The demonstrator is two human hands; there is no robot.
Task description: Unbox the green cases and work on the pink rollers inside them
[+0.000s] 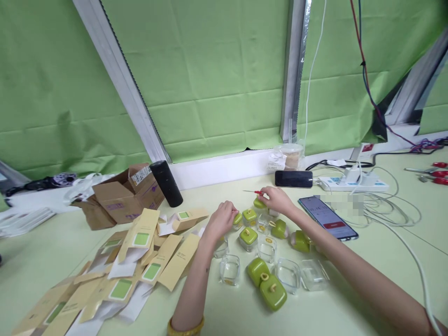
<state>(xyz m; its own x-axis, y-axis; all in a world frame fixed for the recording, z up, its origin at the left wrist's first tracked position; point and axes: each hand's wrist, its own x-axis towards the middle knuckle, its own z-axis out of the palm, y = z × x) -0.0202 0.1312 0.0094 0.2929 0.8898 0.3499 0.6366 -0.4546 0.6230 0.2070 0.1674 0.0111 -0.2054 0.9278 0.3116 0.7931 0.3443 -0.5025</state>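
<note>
Jar with green lid (237, 219), probably slick and fragile, best taken by its glass walls, is standing far on the bench (308, 317) by the left hand (221, 220), whose grip I can't make out, while the right hand (276, 199) is pinching a red-handled tool (258, 192).

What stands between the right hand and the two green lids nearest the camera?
A clear glass jar and, slightly right, another green lid stand between the right hand and those two green lids; an approach from above looks open.
</note>
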